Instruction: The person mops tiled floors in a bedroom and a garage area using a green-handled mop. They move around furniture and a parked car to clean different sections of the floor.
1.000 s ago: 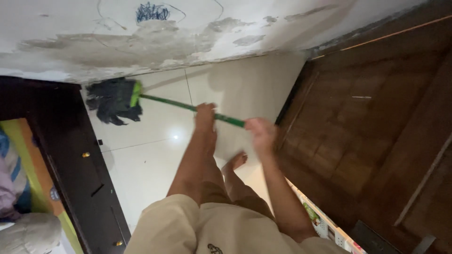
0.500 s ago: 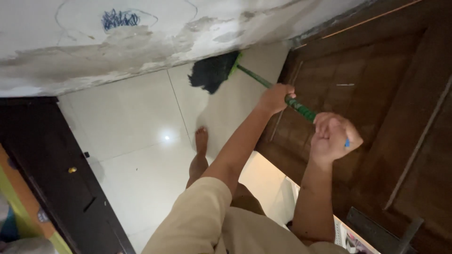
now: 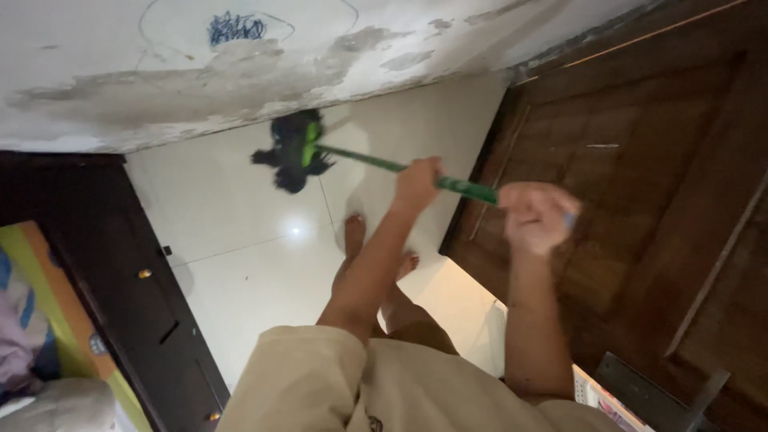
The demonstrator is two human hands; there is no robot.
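I hold a mop with a green handle (image 3: 376, 164) in both hands. My left hand (image 3: 416, 182) grips the handle partway down. My right hand (image 3: 534, 214) is closed around its upper end, in front of the wooden door. The dark mop head (image 3: 292, 150) with a green clamp rests on the pale tiled floor (image 3: 240, 264), close to the base of the stained white wall (image 3: 200, 72). My bare feet (image 3: 356, 236) stand on the tiles below the handle.
A dark wooden door (image 3: 632, 184) fills the right side. A dark cabinet front with small knobs (image 3: 120, 264) lines the left, with colourful bedding (image 3: 40, 320) beyond it. A blue scribble (image 3: 236, 28) marks the wall.
The mop head swung from the left cabinet side right to the door corner, then back left to the middle of the floor. Both hands moved with the handle.
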